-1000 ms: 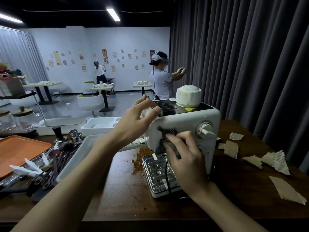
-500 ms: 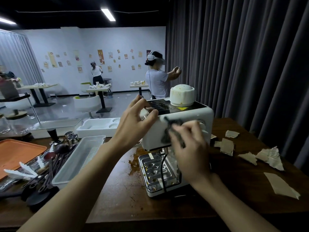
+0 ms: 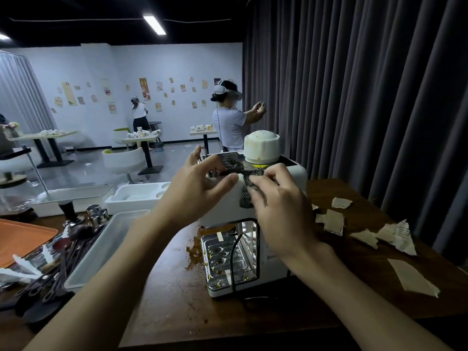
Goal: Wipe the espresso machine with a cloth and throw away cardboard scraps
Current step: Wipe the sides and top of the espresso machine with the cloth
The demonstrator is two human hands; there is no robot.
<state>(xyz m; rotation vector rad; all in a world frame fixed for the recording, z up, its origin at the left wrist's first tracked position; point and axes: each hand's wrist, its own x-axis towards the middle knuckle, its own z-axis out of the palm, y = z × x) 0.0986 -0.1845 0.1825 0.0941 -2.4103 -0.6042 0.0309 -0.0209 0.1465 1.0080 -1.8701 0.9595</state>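
A white espresso machine (image 3: 222,211) with a chrome drip tray stands on the brown table (image 3: 172,295). My left hand (image 3: 195,188) grips the machine's top left corner, thumb on the front face. My right hand (image 3: 278,209) holds a dark patterned cloth (image 3: 247,191) against the upper front edge, where the cloth drapes over onto the top. Torn cardboard scraps (image 3: 334,221) lie on the table to the right of the machine, with a larger piece (image 3: 412,277) near the right edge.
Brown coffee grounds (image 3: 195,252) are spilled left of the drip tray. A white bin (image 3: 101,247), dark utensils (image 3: 50,269) and an orange tray (image 3: 20,239) crowd the left side. A dark curtain (image 3: 367,97) hangs behind. Two people stand in the room beyond.
My right hand has moved the cloth up the front panel from its lower left part to the top edge. My left hand stays on the machine's top left corner.
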